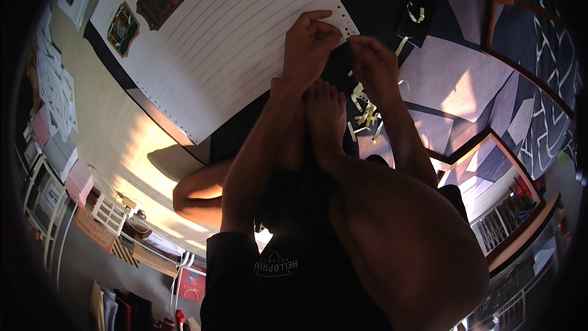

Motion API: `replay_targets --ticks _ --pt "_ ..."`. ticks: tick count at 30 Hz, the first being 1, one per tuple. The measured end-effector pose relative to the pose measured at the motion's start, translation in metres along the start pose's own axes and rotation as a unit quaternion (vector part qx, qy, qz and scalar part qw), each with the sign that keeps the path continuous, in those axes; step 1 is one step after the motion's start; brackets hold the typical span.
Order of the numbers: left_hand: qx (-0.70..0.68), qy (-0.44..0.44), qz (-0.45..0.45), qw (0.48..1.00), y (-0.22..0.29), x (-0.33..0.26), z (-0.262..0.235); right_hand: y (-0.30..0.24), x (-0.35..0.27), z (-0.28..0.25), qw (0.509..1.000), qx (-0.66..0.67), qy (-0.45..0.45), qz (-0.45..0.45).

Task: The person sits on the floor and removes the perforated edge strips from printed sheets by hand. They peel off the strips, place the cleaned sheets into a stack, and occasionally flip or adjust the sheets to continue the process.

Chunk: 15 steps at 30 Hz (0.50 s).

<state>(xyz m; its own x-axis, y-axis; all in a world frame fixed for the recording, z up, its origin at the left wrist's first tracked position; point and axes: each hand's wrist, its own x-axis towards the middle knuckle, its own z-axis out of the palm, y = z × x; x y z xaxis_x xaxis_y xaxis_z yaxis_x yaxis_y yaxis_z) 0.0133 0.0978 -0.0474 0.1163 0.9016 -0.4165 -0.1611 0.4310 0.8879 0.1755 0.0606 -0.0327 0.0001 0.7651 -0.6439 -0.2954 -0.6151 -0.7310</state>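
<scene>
Head view: left hand and right hand, both half-curled, at one corner of the white sheet, grip unclear.

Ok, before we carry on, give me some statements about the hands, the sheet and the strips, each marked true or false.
1. The left hand is over the white lined sheet. True.
2. The right hand is far from the left hand. False: the two are close together by the sheet's holed edge.
3. Loose yellow strips lie to the right of the bare foot between the forearms. True.
4. Every strip lies next to that foot. False: a curled one also lies on the dark rectangular object at upper right.
5. Dark plaque shapes show toward the picture's upper left. True.
</scene>
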Motion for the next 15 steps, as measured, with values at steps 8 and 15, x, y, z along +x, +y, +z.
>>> replay_targets --ticks 8,15 --pt "0.068 -0.004 0.054 0.996 -0.005 -0.003 0.004 0.009 0.002 0.005 0.995 0.098 0.020 0.012" --pt "0.359 0.043 0.230 0.903 -0.014 -0.007 0.008 0.012 0.018 0.000 0.984 -0.131 0.109 -0.047"
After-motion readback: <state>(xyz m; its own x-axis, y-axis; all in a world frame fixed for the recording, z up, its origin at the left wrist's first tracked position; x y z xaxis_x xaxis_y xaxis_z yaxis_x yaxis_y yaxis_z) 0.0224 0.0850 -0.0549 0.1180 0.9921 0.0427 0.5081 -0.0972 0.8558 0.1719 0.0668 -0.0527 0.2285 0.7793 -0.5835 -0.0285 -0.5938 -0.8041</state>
